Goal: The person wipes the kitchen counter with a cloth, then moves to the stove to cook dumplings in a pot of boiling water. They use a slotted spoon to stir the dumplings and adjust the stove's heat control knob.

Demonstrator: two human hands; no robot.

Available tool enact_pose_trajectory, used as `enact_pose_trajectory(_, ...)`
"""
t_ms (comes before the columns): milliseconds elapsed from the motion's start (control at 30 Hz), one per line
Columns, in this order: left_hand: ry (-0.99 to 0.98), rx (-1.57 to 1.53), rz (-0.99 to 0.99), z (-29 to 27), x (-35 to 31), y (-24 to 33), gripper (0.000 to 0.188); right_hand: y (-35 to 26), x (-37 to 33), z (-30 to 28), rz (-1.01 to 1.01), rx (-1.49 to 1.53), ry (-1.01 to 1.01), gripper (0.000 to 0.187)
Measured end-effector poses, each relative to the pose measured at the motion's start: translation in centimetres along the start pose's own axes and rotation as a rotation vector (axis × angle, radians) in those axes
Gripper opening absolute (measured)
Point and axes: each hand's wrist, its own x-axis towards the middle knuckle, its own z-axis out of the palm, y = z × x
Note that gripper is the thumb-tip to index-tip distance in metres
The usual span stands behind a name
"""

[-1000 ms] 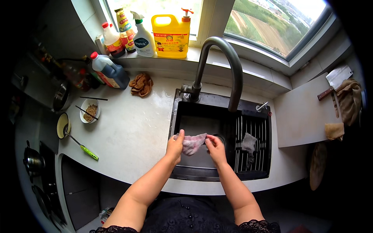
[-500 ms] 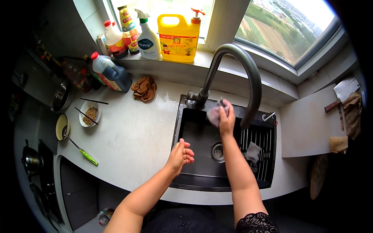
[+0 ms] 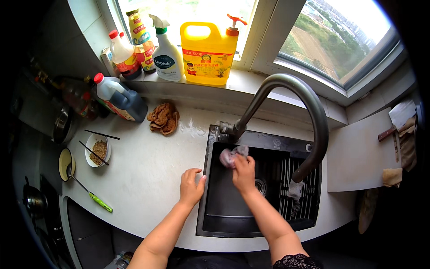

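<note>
My right hand (image 3: 244,173) presses a crumpled grey-pink cloth (image 3: 228,156) against the back left inner wall of the black sink (image 3: 224,210), just below the base of the dark curved faucet (image 3: 309,105). My left hand (image 3: 191,186) lies flat and open on the white countertop (image 3: 148,175) at the sink's left rim, holding nothing.
A yellow pump jug (image 3: 209,49), a spray bottle (image 3: 165,56) and sauce bottles (image 3: 126,58) line the windowsill. A brown rag (image 3: 164,118), a dark bottle (image 3: 121,98), a bowl with chopsticks (image 3: 98,150) and a green-handled spoon (image 3: 92,195) sit on the counter. A cutting board (image 3: 356,157) lies right of the sink.
The right hand carried the cloth from the sink's middle up to the faucet, then down to the back left wall. The left hand let go and settled on the counter edge.
</note>
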Motion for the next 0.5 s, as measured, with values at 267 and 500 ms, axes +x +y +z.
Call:
enact_pose_trajectory(267, -0.244, 0.712, -0.048, -4.7, 0.4, -1.5, 0.061, -8.8, 3.6, 9.3, -0.247, -0.027, -0.183, 0.052)
enact_pose_trajectory(500, -0.420, 0.928, -0.025, -4.9, 1.4, -1.1, 0.071, -4.4, 14.8, 12.4, 0.241, -0.159, 0.045, 0.036)
